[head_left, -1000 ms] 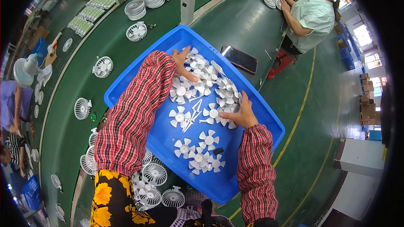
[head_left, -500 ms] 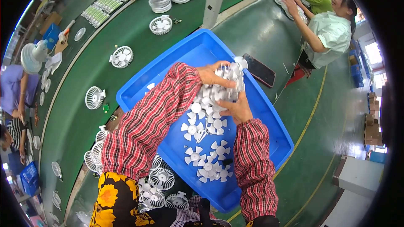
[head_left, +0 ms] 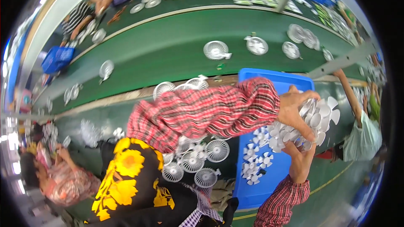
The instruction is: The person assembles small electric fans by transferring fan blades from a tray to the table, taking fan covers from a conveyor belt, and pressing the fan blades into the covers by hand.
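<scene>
A big cluster of white plastic fan blades (head_left: 323, 120) is gathered between my two hands. My left hand (head_left: 294, 111) grips it from the left and above, thumb and fingers spread around it. From below, my right hand (head_left: 301, 159) closes on the same cluster. Under my hands lies a blue tray (head_left: 269, 191), partly covered by my arms. Several loose fan blades (head_left: 251, 166) rest on its floor. Beside the tray, below my left sleeve, white round fan grilles (head_left: 217, 150) are heaped together.
A long green conveyor belt (head_left: 160, 54) runs beyond the tray, carrying fan grilles (head_left: 216, 50) and a stack of round white parts (head_left: 296, 33). A metal post (head_left: 341, 63) slants near the tray's far right. Co-workers sit at right (head_left: 362, 141) and lower left (head_left: 67, 183).
The view has turned left, so the tray and my hands now appear farther right. Both hands still hold the fan blade cluster. A co-worker at lower left has come into view.
</scene>
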The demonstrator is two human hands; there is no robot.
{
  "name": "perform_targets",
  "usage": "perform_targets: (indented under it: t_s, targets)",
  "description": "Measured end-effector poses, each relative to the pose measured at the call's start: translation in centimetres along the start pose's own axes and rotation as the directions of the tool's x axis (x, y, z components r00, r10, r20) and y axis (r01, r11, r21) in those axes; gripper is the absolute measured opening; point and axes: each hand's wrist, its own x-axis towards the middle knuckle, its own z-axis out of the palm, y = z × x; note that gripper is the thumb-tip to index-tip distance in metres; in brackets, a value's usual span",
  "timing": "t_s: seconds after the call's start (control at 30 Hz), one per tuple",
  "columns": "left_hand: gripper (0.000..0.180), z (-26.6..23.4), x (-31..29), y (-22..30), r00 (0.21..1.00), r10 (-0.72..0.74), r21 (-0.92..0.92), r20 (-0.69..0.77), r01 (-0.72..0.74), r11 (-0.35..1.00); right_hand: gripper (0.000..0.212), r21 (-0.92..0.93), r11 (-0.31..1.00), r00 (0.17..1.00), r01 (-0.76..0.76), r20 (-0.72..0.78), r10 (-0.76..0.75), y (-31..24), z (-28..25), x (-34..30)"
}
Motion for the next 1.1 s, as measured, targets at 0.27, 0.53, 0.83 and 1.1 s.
perform_targets:
  t_s: [0.27,0.53,0.83,1.1]
  targets:
    - [0.091,-13.6,-28.1,3.7,0.865,-0.303,-0.206,-0.401,0.237,0.949,0.084,0.157,0.981,0.727,-0.111,0.686,-0.028,-2.1,23.1,-5.8]
    - [0.092,-15.9,-49.2,-8.3,0.513,-0.741,-0.709,-0.434,0.313,0.632,0.111,-0.348,0.936,0.395,-0.047,0.854,0.337,8.3,43.4,-11.7]
    - [0.098,-16.0,-53.8,-11.4,0.487,-0.832,0.149,-0.265,0.873,0.464,0.042,-0.306,0.653,0.281,0.693,0.949,0.146,7.8,39.8,-10.3]
    - [0.058,-23.7,-52.3,-10.1,0.497,-0.619,0.408,-0.608,0.865,0.293,0.051,-0.856,0.149,0.839,0.494,0.425,-0.339,4.5,31.1,15.0]
